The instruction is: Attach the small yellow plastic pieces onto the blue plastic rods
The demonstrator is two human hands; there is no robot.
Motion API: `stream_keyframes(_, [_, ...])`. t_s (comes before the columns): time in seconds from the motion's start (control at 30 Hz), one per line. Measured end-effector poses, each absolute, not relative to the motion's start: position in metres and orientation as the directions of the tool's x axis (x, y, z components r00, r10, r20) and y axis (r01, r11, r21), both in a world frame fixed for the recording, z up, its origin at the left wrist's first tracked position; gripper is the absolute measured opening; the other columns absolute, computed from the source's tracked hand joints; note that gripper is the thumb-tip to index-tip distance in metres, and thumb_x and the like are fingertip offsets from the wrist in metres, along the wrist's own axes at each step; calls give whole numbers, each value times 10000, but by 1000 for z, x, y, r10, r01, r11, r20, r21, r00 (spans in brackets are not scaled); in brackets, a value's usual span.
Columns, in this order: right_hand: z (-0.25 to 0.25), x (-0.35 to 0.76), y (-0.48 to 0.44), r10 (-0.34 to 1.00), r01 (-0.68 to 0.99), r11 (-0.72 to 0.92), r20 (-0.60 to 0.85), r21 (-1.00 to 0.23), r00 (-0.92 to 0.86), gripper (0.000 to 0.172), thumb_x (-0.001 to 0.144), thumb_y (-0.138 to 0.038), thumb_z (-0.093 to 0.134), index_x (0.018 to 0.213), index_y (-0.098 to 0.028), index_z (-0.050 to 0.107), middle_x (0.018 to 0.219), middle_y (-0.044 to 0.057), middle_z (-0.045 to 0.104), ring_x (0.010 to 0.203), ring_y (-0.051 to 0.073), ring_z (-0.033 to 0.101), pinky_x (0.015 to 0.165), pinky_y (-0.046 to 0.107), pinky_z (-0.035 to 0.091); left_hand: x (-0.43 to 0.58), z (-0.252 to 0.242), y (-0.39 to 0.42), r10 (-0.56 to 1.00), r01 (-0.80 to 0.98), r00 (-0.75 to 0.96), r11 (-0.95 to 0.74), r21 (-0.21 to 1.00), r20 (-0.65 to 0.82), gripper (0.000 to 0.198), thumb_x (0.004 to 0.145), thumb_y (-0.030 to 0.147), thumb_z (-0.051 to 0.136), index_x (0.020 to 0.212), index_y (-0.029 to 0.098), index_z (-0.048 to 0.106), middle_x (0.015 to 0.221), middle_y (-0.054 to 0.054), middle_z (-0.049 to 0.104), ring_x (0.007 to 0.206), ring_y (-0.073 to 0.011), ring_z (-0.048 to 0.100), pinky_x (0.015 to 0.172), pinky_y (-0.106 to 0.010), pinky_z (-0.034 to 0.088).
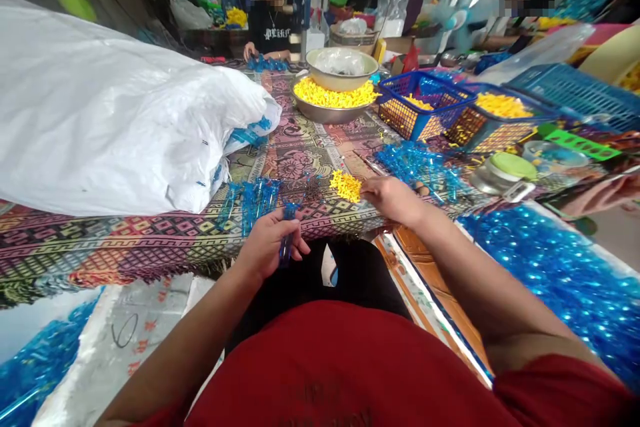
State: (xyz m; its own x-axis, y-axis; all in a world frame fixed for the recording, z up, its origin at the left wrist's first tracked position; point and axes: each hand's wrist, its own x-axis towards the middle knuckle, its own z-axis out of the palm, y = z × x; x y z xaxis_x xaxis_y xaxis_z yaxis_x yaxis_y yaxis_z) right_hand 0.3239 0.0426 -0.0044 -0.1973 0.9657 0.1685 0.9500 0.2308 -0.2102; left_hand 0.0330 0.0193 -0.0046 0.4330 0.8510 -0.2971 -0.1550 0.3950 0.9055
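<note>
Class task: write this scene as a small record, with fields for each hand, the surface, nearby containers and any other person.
left hand: holds a blue plastic strip
right hand: at the edge of a pile of yellow plastic pieces
surface: patterned woven tablecloth
containers: metal basin of yellow pieces; blue plastic baskets
other person: co-worker across the table

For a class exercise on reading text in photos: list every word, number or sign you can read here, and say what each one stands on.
"PEAK", then unclear letters: white print on the co-worker's black T-shirt.
Red characters on the white sack: too blurred to read.
Dark print on the red shirt: too faint to read.
</note>
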Motion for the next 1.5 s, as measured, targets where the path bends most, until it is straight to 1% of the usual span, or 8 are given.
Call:
stream_keyframes(0.13, [-21,300,48,961,968,252,124,-10,-249,251,892,-206,443,860,-150,686,912,132,682,813,199,626,705,270,405,41,-9,10,844,-171,450,403,899,-293,265,726,247,610,939,168,474,589,37,551,473,-191,636,354,-230,441])
stream_keyframes(0.2, [-28,303,46,960,969,247,135,0,-244,254,900,-222,447,886,-146,689,926,138,676,849,209,625,721,273,411,42,-12,8,830,-184,466,428,885,-305,246,740,257,606,925,170,469,623,29,562,484,-194,643,359,-244,459])
stream_keyframes(0.4, [-38,318,46,951,912,289,195,-293,-239,205,844,-144,520,896,-159,718,931,91,697,863,186,630,791,252,437,48,-15,6,795,-200,502,490,848,-341,148,763,225,582,849,120,522,661,-13,572,538,-210,669,398,-262,502])
stream_keyframes(0.5, [-37,323,45,962,915,234,215,-330,-168,216,847,-136,513,909,-144,719,900,91,700,832,185,628,782,255,438,50,-15,5,801,-207,488,493,845,-348,106,762,193,571,816,117,519,671,-27,588,549,-215,675,419,-269,516])
stream_keyframes(0.87, [-31,294,35,950,957,283,119,63,-289,237,925,-241,448,916,-143,663,969,112,650,949,215,588,809,274,388,52,-16,-2,819,-222,451,489,844,-355,98,750,144,557,812,122,483,687,-34,607,548,-219,674,455,-293,533])
stream_keyframes(1.03, [-26,276,35,942,938,312,78,149,-325,288,950,-273,390,945,-121,635,915,134,655,870,229,606,738,293,393,51,-20,-2,832,-216,432,471,855,-349,79,737,154,567,770,106,513,689,-35,599,509,-165,640,465,-278,532])
stream_keyframes(1.33, [-34,289,54,924,912,374,152,-171,-351,241,908,-184,459,946,-156,696,986,105,675,863,183,627,739,253,427,44,-24,-1,831,-236,432,479,845,-350,76,731,159,570,763,107,525,673,-39,608,535,-187,657,484,-294,541])
stream_keyframes(1.5, [-39,297,53,859,837,510,165,-196,-485,204,855,-151,524,874,-177,726,943,92,663,854,186,614,748,262,440,43,-25,1,817,-257,466,493,831,-341,90,727,162,576,768,113,513,672,-46,617,541,-192,661,488,-297,543])
